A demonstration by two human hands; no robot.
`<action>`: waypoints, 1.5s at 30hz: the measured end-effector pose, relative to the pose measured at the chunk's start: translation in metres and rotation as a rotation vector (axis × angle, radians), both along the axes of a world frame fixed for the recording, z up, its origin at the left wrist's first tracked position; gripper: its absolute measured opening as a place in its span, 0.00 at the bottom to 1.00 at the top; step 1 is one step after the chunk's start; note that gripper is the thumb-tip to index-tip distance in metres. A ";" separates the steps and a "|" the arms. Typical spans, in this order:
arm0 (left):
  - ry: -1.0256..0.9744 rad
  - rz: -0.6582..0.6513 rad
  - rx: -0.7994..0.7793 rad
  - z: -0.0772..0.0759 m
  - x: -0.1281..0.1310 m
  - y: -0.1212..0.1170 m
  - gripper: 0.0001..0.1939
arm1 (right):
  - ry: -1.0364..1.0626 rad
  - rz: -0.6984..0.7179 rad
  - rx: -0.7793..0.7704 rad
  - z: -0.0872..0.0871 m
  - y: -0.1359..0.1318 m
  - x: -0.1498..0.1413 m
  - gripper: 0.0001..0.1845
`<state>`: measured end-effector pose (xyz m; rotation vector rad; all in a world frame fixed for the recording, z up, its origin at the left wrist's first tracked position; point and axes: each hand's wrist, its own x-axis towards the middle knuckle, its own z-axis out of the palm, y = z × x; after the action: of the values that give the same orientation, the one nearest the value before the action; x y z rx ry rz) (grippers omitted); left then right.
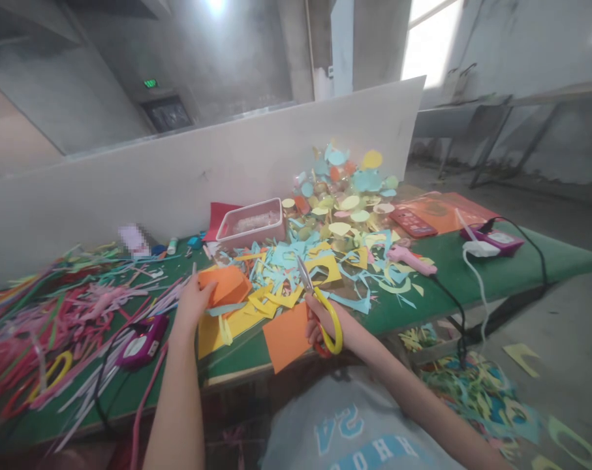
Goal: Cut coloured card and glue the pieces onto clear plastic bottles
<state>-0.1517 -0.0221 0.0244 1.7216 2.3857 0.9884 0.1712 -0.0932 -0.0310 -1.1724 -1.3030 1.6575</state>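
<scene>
A white partition board (143, 170) runs across the frame behind the green table (562, 256) and presumably acts as a backstop for the material against it. Paper discs (368, 179) are heaped at upper centre-right, close to the board; whether anything supports them underneath cannot be told. Blue and yellow paper offcuts (298, 251) cover the table at centre.

The pink box (256, 235), just left of the discs, is open-topped. It contains whitish, translucent material, too blurred to identify.

An orange paper sheet (282, 336) lies at lower centre, past the table's near edge. The right hand (325, 318) is at its upper right corner, with fingers curled round the yellow-handled scissors (305, 275); they also appear to pinch the sheet, likely so that paper and tool share one grip. The blades point up the frame, away from the torso, probably for safe carrying; whether they are parted cannot be told.

Orange paper pieces (231, 284) are at centre-left, gripped between the thumb and fingers of the left hand (194, 301). The hold is at their left edge, which leaves most of their surface exposed.

A pink glue gun (413, 259) lies at right of centre, trailing a dark cord.
</scene>
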 end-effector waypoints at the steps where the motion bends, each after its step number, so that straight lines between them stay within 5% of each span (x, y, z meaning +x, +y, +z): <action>1: 0.023 0.014 -0.013 -0.001 0.004 -0.001 0.20 | 0.001 0.000 0.001 0.000 0.000 0.000 0.29; 7: 0.231 0.181 0.150 0.015 0.039 -0.033 0.31 | 0.005 0.002 -0.008 0.000 0.001 0.002 0.30; 9: 0.245 0.063 0.187 0.024 0.061 -0.052 0.27 | 0.011 0.002 -0.010 0.001 0.000 0.003 0.30; 11: 0.072 -0.201 0.006 0.027 0.089 -0.070 0.24 | 0.005 -0.003 -0.010 0.004 -0.002 0.004 0.30; 13: -0.098 -0.359 -0.186 0.022 0.118 -0.085 0.27 | -0.015 -0.011 0.001 0.007 -0.003 0.005 0.30; 17: 0.011 -0.447 -0.315 0.002 0.160 -0.096 0.28 | -0.098 -0.004 0.045 0.014 -0.003 0.009 0.33; 24: 0.149 -0.499 -0.329 -0.023 0.181 -0.095 0.34 | -0.053 -0.021 0.142 0.008 0.002 0.017 0.32; 29: -0.107 -0.508 -0.272 -0.028 0.181 -0.094 0.34 | -0.205 -0.140 0.252 0.018 0.006 0.033 0.29; 34: -0.393 -0.415 -0.185 -0.017 0.174 -0.088 0.22 | -0.431 -0.367 0.300 0.018 0.015 0.062 0.22; 37: -0.581 -0.385 -0.084 -0.008 0.169 -0.084 0.15 | -0.615 -0.375 0.317 0.011 0.023 0.074 0.19; 45: -1.220 -0.243 0.192 -0.013 0.170 -0.078 0.19 | -1.139 -0.294 0.660 0.007 0.020 0.062 0.16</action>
<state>0.0188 -0.1000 0.0111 0.8833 1.2884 1.5911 0.2332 -0.0734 -0.0244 -1.7879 -1.9622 0.1616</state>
